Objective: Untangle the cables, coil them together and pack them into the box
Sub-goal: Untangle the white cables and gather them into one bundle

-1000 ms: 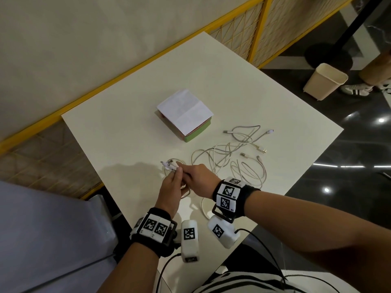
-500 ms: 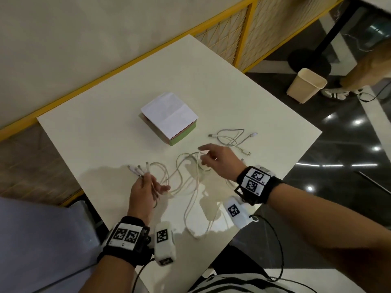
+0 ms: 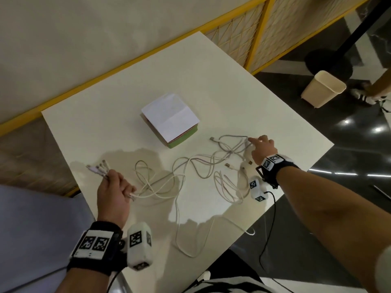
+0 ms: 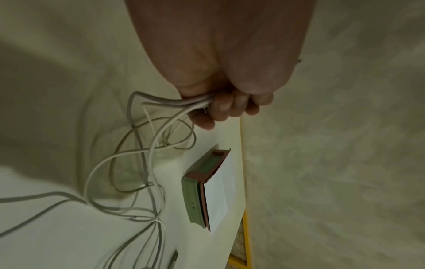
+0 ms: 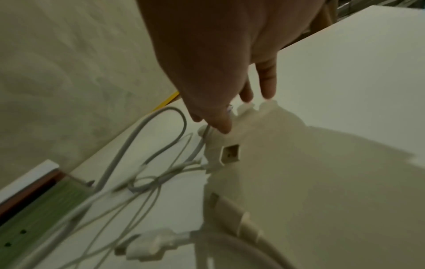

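Note:
Several white cables (image 3: 186, 170) lie tangled across the white table (image 3: 243, 98). My left hand (image 3: 115, 188) grips a bundle of cable ends near the table's left edge, and their plugs (image 3: 96, 167) stick out past my fist. In the left wrist view my fingers (image 4: 226, 109) curl round those cables (image 4: 147, 158). My right hand (image 3: 260, 144) reaches over the loops at the right with fingers extended. Its fingertips (image 5: 222, 125) touch a cable loop (image 5: 142, 145) on the table. The green box (image 3: 182, 139), covered by a white sheet (image 3: 169, 115), stands behind the cables.
One cable loop (image 3: 190, 253) hangs over the table's near edge. A loose plug (image 5: 147, 245) lies under my right wrist. A yellow-framed partition (image 3: 260, 28) runs behind the table. A beige bin (image 3: 321, 88) and a person's shoe (image 3: 364, 97) are on the floor at the right.
My hands have parted. The left drew the gathered cable ends back to the left, and the right let go and moved right to the far loops. The cables are now stretched out between them.

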{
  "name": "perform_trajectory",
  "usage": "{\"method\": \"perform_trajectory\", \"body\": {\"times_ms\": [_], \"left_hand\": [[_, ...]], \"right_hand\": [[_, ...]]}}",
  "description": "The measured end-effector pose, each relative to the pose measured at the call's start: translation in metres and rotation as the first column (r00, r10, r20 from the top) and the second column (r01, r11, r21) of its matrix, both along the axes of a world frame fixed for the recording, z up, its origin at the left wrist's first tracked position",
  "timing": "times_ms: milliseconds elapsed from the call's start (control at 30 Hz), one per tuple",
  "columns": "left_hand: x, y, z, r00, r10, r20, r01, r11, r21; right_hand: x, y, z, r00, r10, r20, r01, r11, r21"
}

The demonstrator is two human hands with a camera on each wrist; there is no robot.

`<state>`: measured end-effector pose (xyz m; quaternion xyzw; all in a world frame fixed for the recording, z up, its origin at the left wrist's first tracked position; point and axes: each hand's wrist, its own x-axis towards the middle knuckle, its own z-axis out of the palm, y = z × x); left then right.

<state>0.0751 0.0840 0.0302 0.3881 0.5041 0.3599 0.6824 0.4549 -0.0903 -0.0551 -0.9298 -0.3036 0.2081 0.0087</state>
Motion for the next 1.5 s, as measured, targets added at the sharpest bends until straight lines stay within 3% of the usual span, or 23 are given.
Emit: {"method": "perform_trajectory", "body": {"times_ms": [133,233,333,433,500,533,733,933,1067,1133,1200,1300,1500], "left_hand": [[0.002,0.000,0.003,0.999,0.036,-0.030,-0.035,0.999,0.031],[0.003,0.003,0.005,0.998,0.036,-0.050,-0.034,0.998,0.055],[0.004,0.010,0.006,0.998,0.065,-0.008,-0.064,0.997,0.046],[0.002,0.017,0.005,0.995,0.092,0.024,-0.093,0.995,0.037],[-0.001,0.023,0.006,0.993,0.112,0.039,-0.113,0.993,0.034],[-0.003,0.027,0.006,0.991,0.127,0.051,-0.129,0.991,0.029],[-0.027,0.054,0.015,0.959,0.238,0.155,-0.237,0.971,-0.023],[-0.034,0.050,0.013,0.949,0.261,0.176,-0.256,0.965,-0.051],[-0.029,0.040,0.011,0.961,0.226,0.161,-0.220,0.974,-0.055],[-0.028,0.039,0.009,0.966,0.209,0.153,-0.203,0.978,-0.054],[-0.028,0.040,0.006,0.970,0.193,0.148,-0.187,0.981,-0.053],[-0.028,0.042,0.000,0.971,0.180,0.159,-0.173,0.983,-0.058],[-0.023,0.036,-0.003,0.973,0.158,0.171,-0.149,0.987,-0.065]], "right_hand": [[0.003,0.008,0.004,0.983,0.110,0.147,-0.098,0.991,-0.088],[0.014,0.006,0.012,0.991,0.078,0.108,-0.063,0.989,-0.132],[0.040,-0.005,0.032,0.979,-0.186,-0.084,0.196,0.972,0.129],[0.063,-0.018,0.058,0.893,-0.348,-0.286,0.445,0.782,0.436],[0.069,-0.024,0.074,0.865,-0.364,-0.345,0.500,0.681,0.535],[0.070,-0.026,0.078,0.868,-0.366,-0.335,0.496,0.673,0.549],[0.058,-0.040,0.059,0.879,-0.415,-0.236,0.477,0.764,0.434],[0.024,-0.041,0.032,0.899,-0.333,-0.283,0.412,0.861,0.297],[-0.003,-0.043,0.037,0.973,-0.229,0.041,0.225,0.971,0.078],[-0.020,-0.041,0.039,0.978,-0.125,0.166,0.109,0.989,0.101],[-0.039,-0.036,0.036,0.995,-0.063,0.080,0.052,0.990,0.132],[-0.065,-0.030,0.025,0.982,-0.091,-0.163,0.093,0.996,0.005],[-0.082,-0.025,0.015,0.943,-0.256,-0.213,0.244,0.966,-0.082]]}}
